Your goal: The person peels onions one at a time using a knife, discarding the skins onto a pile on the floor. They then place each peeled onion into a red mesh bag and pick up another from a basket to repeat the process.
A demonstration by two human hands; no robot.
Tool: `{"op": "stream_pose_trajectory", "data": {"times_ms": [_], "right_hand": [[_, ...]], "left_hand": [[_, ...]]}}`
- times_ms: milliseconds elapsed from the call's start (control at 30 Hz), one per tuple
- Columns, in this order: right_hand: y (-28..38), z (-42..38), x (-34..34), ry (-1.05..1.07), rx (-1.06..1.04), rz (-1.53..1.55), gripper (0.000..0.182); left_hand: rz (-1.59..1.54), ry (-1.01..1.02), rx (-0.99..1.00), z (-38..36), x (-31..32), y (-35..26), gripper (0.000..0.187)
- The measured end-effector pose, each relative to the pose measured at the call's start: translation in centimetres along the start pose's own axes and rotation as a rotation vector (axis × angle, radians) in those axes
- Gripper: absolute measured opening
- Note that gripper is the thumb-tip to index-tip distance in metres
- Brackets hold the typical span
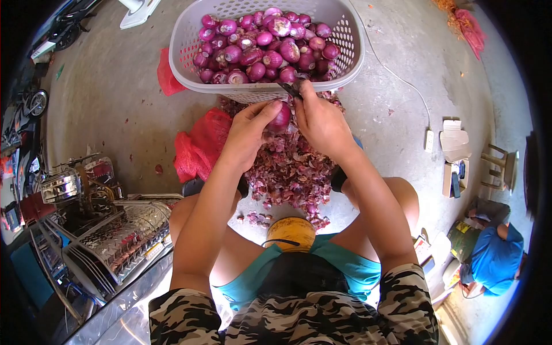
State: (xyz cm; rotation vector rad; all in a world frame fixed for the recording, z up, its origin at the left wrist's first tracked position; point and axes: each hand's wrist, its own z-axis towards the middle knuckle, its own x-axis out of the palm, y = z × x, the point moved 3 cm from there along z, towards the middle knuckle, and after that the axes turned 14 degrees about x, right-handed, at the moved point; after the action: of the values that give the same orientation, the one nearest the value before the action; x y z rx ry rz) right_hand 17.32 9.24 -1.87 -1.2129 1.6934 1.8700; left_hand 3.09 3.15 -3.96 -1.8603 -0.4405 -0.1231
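Observation:
My left hand (250, 132) is closed around a red onion (280, 118), held up in front of the basket. In my right hand (322, 123) is a small dark knife (289, 89), its tip pointing up and left above the onion; part of it is hidden by my fingers. Just beyond both hands stands a grey plastic basket (179, 54) with perforated sides, filled with purple-skinned onions (264, 49). Loose onion skins (293, 172) lie heaped on the floor below my hands, between my feet.
Red mesh bags (201, 144) lie left of the skins. A yellow bucket (291, 233) is between my thighs. Metal machinery (115, 230) stands at left. A white cord with a power strip (429, 141), a cardboard box (454, 144) and a person in blue (497, 259) are at right.

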Motion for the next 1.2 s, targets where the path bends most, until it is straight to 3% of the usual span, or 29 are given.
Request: {"op": "stream_pose_trajectory", "data": {"times_ms": [133,233,333,467,567,867,1067,1200], "right_hand": [[-0.8,1.0,-0.5,0.029,0.148,-0.026,0.026],[-0.9,1.1,-1.0,0.082,0.060,0.191,0.031],[0.2,-0.1,-1.1,-0.001,-0.179,0.239,0.037],[0.2,-0.5,0.1,0.181,-0.083,0.173,0.040],[0.7,-0.6,0.1,0.196,-0.071,0.084,0.037],[0.5,-0.4,0.2,0.105,-0.084,0.088,0.031],[0.0,0.1,0.1,0.045,0.063,0.091,0.032],[-0.7,0.4,0.2,0.016,0.061,0.108,0.032]], "left_hand": [[0.007,0.121,-0.053,-0.6,-0.1,0.0,0.031],[-0.022,0.051,-0.061,-0.2,-0.6,-0.4,0.034],[0.004,-0.055,-0.040,0.0,-1.0,-1.1,0.037],[-0.063,-0.044,-0.041,0.3,-1.2,-0.2,0.041],[-0.134,-0.070,-0.051,0.1,-0.6,0.1,0.041],[-0.061,0.012,-0.054,0.0,-1.2,0.0,0.032],[0.133,0.118,-0.037,0.0,-1.2,-0.3,0.042],[0.009,0.118,0.084,-0.3,-0.1,-0.8,0.047]]}}
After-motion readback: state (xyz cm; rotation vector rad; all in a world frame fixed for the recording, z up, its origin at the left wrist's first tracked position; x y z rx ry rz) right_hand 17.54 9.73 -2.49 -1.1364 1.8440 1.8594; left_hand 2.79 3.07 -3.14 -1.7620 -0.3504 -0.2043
